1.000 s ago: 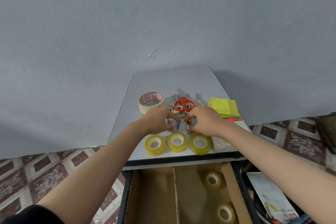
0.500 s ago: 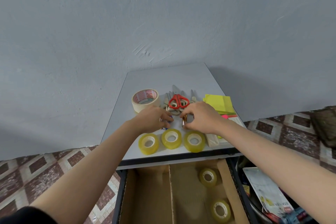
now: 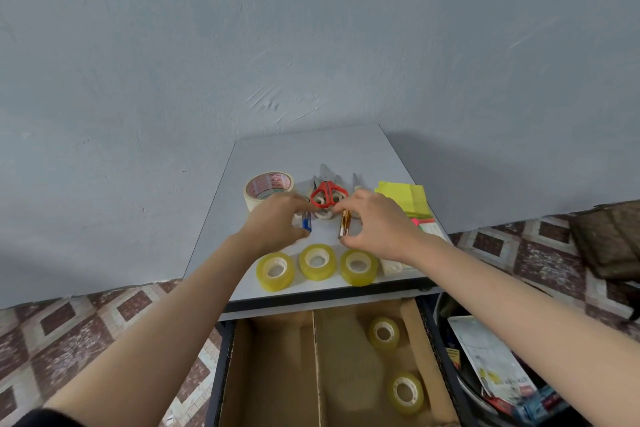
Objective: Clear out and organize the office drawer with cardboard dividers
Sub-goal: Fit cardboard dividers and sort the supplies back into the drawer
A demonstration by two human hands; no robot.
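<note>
Both arms are stretched forward from the lower corners and are angled inward towards the middle. The forearms are bare, and a dark sleeve [image 3: 38, 419] is seen at the left elbow. The left hand [image 3: 277, 220] is held palm down with its fingers curled, and a small blue item [image 3: 306, 222] is pinched between forefinger and thumb. The right hand [image 3: 379, 225] is mirrored beside it, knuckles up, and an amber item [image 3: 345, 224] is pinched lengthwise between the forefinger above and the thumb below. The two hands are near each other but apart.
</note>
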